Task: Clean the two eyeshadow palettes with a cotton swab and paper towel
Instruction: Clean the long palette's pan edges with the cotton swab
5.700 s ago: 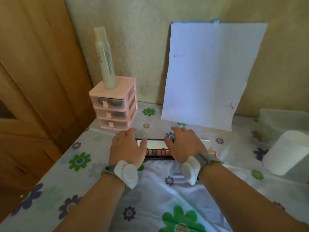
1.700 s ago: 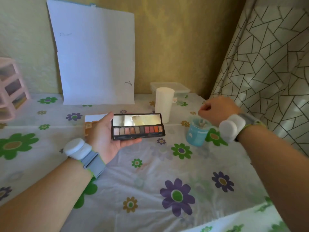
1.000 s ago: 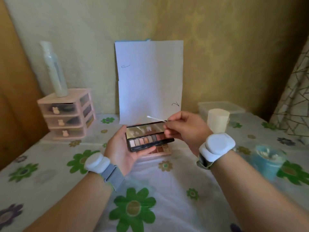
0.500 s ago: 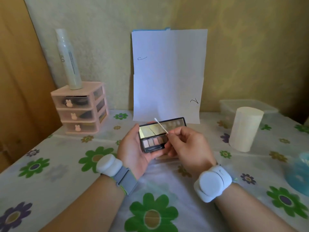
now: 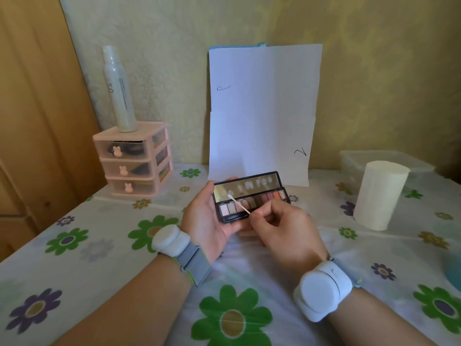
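My left hand [image 5: 204, 218] holds an open black eyeshadow palette [image 5: 249, 196] above the table, mirror lid tilted up, with a row of beige to orange pans. My right hand [image 5: 282, 228] pinches a cotton swab [image 5: 239, 205]; its white tip rests at the left end of the palette, near the hinge below the mirror. A second, pinkish palette [image 5: 245, 232] lies on the table under my hands, mostly hidden. The white paper towel roll [image 5: 379, 196] stands upright at the right.
A pink three-drawer organizer [image 5: 134, 158] with a tall white bottle [image 5: 118, 88] on top stands at the back left. White paper sheets [image 5: 262, 113] lean on the wall. A clear plastic box [image 5: 374, 161] sits behind the roll; a blue cup [image 5: 455, 268] is at the right edge.
My right hand has lowered the swab from above the mirror so that its tip now touches the palette's left end. The palette now tilts flatter, showing more pans.
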`<act>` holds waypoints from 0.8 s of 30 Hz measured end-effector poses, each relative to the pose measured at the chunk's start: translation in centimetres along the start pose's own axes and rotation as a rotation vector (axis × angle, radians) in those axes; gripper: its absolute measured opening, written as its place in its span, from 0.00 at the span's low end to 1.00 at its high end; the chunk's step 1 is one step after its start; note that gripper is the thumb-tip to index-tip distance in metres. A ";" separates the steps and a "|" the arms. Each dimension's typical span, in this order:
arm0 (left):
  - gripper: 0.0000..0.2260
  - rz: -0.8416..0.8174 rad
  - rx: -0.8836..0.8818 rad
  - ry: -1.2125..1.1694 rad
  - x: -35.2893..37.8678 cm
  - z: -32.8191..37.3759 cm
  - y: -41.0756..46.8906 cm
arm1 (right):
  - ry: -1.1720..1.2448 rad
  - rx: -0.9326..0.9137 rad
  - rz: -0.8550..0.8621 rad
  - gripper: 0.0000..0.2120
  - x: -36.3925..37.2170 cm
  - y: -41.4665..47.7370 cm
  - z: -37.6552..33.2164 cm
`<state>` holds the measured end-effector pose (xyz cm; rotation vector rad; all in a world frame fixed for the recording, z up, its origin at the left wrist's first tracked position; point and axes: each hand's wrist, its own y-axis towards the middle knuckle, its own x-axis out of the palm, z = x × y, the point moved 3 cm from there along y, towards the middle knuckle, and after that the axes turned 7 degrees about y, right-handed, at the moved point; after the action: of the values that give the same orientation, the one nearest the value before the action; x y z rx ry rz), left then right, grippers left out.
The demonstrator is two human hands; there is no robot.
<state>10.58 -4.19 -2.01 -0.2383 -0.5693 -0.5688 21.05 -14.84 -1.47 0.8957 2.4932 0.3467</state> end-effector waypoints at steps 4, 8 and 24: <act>0.23 0.071 -0.014 -0.001 -0.3 0.0 0.2 | -0.043 -0.015 -0.025 0.06 0.6 0.0 0.0; 0.23 0.075 -0.021 -0.024 -0.3 -0.2 0.5 | -0.076 -0.027 -0.021 0.05 1.1 -0.1 0.0; 0.23 0.053 -0.005 -0.030 -0.2 0.2 0.5 | -0.051 0.019 -0.026 0.06 1.1 0.1 -0.1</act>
<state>10.65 -3.63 -2.01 -0.2665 -0.5891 -0.5166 20.30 -14.05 -1.73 0.8675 2.4631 0.2883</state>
